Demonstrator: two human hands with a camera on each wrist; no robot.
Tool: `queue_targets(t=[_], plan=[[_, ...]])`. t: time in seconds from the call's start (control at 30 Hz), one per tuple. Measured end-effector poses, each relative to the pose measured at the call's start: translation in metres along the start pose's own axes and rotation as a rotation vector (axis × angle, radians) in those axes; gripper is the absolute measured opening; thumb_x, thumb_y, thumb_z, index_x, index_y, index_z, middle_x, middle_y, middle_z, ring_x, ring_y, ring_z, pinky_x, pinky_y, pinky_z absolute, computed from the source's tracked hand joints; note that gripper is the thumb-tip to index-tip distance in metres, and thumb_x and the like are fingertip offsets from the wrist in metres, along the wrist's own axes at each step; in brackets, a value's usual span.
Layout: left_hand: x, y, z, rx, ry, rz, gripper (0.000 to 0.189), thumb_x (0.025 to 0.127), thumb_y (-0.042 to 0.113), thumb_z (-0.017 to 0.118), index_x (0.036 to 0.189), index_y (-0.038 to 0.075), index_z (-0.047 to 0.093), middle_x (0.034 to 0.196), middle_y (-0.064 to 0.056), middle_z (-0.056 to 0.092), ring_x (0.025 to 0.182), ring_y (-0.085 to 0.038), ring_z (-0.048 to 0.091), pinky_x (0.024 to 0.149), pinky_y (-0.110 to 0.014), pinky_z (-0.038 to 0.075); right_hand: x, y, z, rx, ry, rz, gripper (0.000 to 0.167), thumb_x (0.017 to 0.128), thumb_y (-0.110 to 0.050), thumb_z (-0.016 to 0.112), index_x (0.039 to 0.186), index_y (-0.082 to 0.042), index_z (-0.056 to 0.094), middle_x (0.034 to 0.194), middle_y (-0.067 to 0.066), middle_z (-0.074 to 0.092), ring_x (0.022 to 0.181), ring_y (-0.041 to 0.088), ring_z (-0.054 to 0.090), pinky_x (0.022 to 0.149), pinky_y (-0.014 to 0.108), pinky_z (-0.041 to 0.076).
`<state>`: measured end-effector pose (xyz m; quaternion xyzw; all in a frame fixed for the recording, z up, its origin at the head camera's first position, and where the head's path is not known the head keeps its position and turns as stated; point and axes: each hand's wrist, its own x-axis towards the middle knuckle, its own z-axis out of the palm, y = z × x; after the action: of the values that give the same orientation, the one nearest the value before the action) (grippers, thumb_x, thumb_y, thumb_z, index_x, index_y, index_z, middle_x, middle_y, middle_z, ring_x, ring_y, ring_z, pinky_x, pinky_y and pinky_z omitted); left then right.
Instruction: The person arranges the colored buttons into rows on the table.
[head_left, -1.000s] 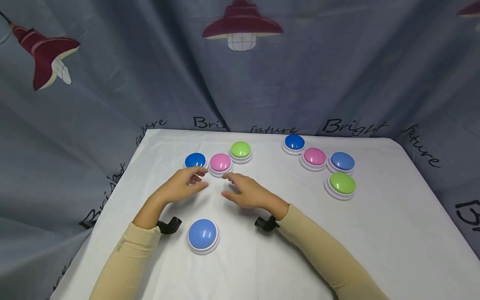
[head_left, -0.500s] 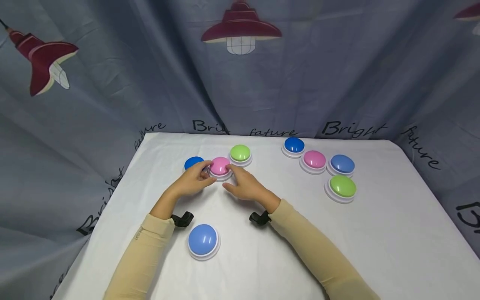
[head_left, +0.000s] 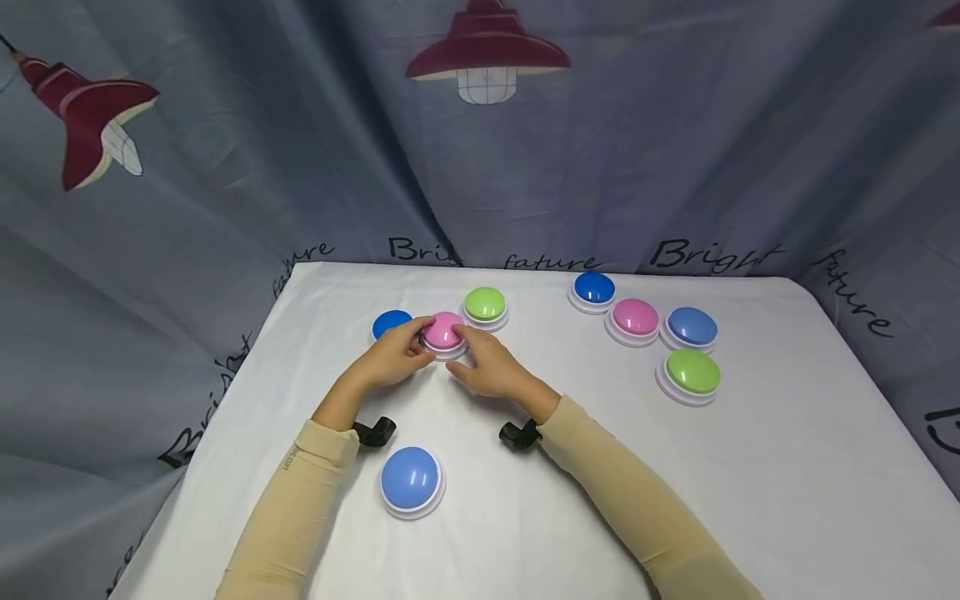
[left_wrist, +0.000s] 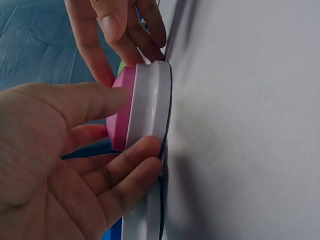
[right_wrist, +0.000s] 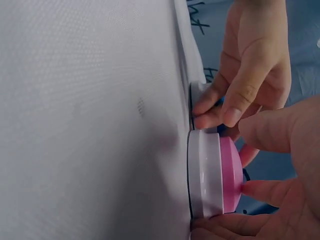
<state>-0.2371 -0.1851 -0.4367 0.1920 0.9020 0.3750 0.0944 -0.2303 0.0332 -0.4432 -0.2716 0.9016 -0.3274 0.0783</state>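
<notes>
A pink push button (head_left: 444, 328) on a white round base sits at the table's back left. My left hand (head_left: 393, 354) holds its left side, thumb by the pink dome and fingertips at the base, as the left wrist view shows. On its right side is my right hand (head_left: 491, 367), with fingers round the dome and the base (right_wrist: 204, 172) in the right wrist view. A dark blue button (head_left: 392, 321), partly hidden by my left hand, stands just left of the pink one. Behind and to the right is a green button (head_left: 484, 303).
A light blue button (head_left: 410, 479) stands nearer me, between the forearms. Farther right is a group with a dark blue button (head_left: 595, 288), another pink button (head_left: 636, 317), a light blue one (head_left: 692, 326) and a green one (head_left: 693, 372). A grey curtain (head_left: 315, 167) hangs behind the white-covered table (head_left: 570, 500).
Both hands have moved forward from in front of the pink button to its two sides and taken hold of it. The buttons show no clear shift on the table.
</notes>
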Motion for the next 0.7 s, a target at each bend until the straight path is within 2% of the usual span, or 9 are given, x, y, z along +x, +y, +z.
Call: queue_targets(t=[0.13,0.33,0.57,0.7], plan=[[-0.001,-0.003,0.001,-0.001,0.016,0.030,0.059,0.093,0.009,0.065,0.146,0.000,0.042,0.104,-0.011,0.062,0.092,-0.021,0.059,0.081,-0.033,0.053,-0.003,-0.004,0.000,0.043,-0.007,0.009,0.069,0.095,-0.026,0.065,0.149,0.004,0.035,0.150,0.021,0.041,0.140,0.034,0.036,0.116,0.044,0.027],[-0.006,-0.002,-0.001,-0.013,0.027,0.025,0.056,0.094,0.008,0.063,0.145,0.000,0.043,0.114,-0.014,0.061,0.101,-0.023,0.059,0.089,-0.035,0.053,-0.006,-0.010,0.001,0.064,-0.013,0.000,0.069,0.095,-0.025,0.065,0.149,0.005,0.035,0.150,0.021,0.041,0.140,0.033,0.036,0.116,0.043,0.028],[-0.017,0.003,-0.009,-0.016,0.027,-0.008,0.056,0.093,0.006,0.062,0.145,0.001,0.043,0.118,-0.015,0.061,0.103,-0.024,0.059,0.090,-0.037,0.053,-0.007,-0.015,0.003,0.084,-0.026,-0.059,0.069,0.095,-0.025,0.065,0.148,0.007,0.035,0.148,0.023,0.043,0.139,0.033,0.038,0.115,0.041,0.030],[-0.017,0.008,-0.010,-0.011,0.025,-0.008,0.055,0.093,0.007,0.061,0.145,0.002,0.043,0.118,-0.014,0.062,0.101,-0.022,0.060,0.088,-0.036,0.053,-0.013,-0.015,-0.001,0.087,-0.026,-0.050,0.067,0.096,-0.026,0.065,0.148,0.006,0.036,0.148,0.021,0.044,0.139,0.031,0.039,0.114,0.041,0.031]])
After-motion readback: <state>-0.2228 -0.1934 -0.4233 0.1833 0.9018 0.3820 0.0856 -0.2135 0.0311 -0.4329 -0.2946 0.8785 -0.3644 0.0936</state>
